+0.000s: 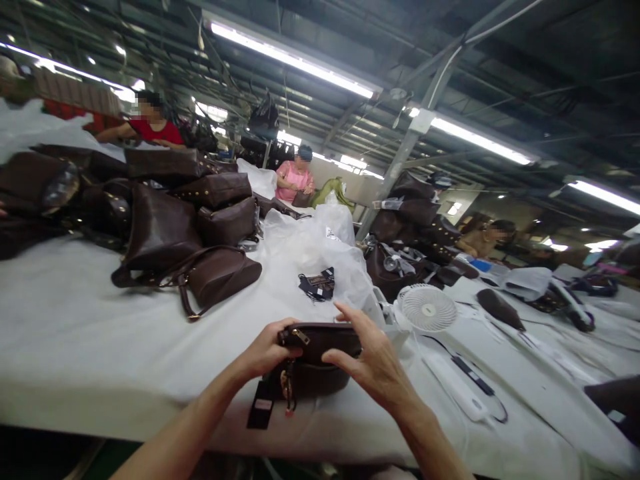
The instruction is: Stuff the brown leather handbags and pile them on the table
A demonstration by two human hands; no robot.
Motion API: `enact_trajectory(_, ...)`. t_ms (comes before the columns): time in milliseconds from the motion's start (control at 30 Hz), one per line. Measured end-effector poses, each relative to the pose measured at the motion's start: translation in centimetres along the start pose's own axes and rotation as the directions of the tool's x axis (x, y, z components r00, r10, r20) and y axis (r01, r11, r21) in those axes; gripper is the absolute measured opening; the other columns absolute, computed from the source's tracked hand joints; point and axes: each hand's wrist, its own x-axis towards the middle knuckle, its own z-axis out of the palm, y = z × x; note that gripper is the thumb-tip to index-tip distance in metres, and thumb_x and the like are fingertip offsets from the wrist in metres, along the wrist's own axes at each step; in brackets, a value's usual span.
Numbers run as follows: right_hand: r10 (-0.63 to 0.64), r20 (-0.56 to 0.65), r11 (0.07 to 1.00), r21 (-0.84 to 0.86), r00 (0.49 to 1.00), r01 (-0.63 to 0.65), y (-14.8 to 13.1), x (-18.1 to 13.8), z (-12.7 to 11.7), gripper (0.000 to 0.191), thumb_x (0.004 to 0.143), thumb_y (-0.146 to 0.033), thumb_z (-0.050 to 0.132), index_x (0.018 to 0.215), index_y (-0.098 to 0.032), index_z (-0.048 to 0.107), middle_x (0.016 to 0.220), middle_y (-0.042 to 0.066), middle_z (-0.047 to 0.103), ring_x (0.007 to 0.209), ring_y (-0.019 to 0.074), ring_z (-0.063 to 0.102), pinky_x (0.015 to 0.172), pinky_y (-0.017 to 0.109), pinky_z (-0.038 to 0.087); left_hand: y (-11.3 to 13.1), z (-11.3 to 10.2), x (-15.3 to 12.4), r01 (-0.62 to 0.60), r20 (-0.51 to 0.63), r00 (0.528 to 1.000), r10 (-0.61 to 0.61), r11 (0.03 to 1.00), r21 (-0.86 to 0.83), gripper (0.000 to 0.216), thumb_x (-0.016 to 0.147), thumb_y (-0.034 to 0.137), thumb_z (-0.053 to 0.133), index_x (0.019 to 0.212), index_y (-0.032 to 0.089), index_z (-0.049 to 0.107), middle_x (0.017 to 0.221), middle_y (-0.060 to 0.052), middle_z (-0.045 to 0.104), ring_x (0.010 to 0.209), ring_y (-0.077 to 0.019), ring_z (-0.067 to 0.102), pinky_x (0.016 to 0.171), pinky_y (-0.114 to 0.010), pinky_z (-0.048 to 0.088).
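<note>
A small dark brown leather bag (pixel 320 353) with a brass zipper pull stands on the white-covered table (pixel 75 340) near its front edge. My left hand (pixel 265 350) grips the bag's left end by the zipper. My right hand (pixel 367 360) curls over its right top edge, thumb and fingers closed round it. A black hang tag (pixel 261 405) and a small charm dangle from the bag over the table edge.
Several brown bags (pixel 165 227) are piled at the left. Clear plastic bags (pixel 320 247) and black tags (pixel 317 285) lie behind the bag. A white desk fan (pixel 427 308) and a power strip (pixel 457 390) sit at the right. Other people work farther back.
</note>
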Motion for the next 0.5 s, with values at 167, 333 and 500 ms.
enact_trajectory(167, 0.056, 0.213, 0.998, -0.014, 0.975, -0.054, 5.0, -0.6, -3.1, 0.094, 0.045, -0.028, 0.090, 0.133, -0.029, 0.055, 0.132, 0.011, 0.058, 0.125, 0.0355, 0.048, 0.106, 0.052, 0.033, 1.3, -0.9, 0.1, 0.097, 0.155, 0.983, -0.098, 0.995, 0.009, 0.051, 0.060, 0.019, 0.074, 0.110, 0.014, 0.065, 0.098, -0.003, 0.069, 0.091, -0.0221, 0.061, 0.081, -0.030, 0.048)
enact_trajectory(333, 0.170, 0.193, 0.757, 0.603, 0.967, -0.253, 8.0, -4.0, -2.9, 0.108, 0.048, -0.042, 0.089, 0.143, -0.033, 0.038, 0.129, 0.010, 0.060, 0.114, 0.0279, 0.058, 0.098, 0.047, 0.042, -1.0, -1.1, -0.2, 0.189, -0.087, 0.979, -0.186, 0.982, 0.028, 0.049, 0.070, 0.046, 0.071, 0.112, 0.020, 0.067, 0.104, -0.004, 0.071, 0.105, -0.0297, 0.062, 0.092, -0.036, 0.048)
enact_trajectory(500, 0.337, 0.048, 0.603, 0.756, 0.940, -0.255, 9.8, -7.7, 1.6, 0.097, 0.031, -0.032, 0.093, 0.122, -0.025, 0.059, 0.118, 0.006, 0.066, 0.114, 0.0299, 0.057, 0.100, 0.045, 0.042, -2.6, 0.1, 0.3, 0.313, -0.147, 0.936, -0.321, 0.947, -0.076, 0.058, 0.065, 0.064, 0.069, 0.098, 0.016, 0.070, 0.096, -0.007, 0.074, 0.096, -0.0329, 0.066, 0.090, -0.043, 0.051)
